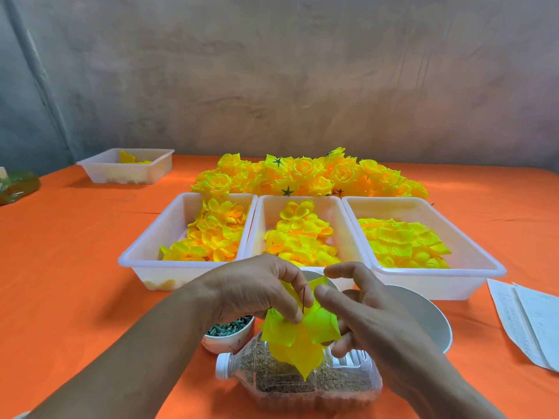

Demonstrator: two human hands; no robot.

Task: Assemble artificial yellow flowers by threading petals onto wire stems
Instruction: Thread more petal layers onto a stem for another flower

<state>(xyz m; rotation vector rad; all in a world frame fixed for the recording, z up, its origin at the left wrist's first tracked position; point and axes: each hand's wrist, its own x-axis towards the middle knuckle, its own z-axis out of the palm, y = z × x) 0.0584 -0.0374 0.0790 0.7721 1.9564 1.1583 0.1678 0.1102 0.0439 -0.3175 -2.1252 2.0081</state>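
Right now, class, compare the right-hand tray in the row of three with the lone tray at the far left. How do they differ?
The right-hand tray holds a wide bed of petals; the lone tray holds only a few yellow pieces. The right-hand tray sits beside the middle tray; the lone tray stands apart, farther back. Both are white rectangular plastic.

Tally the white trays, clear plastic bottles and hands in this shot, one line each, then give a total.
White trays: 4
Clear plastic bottle: 1
Hands: 2, left hand and right hand, both holding the yellow petals
Total: 7
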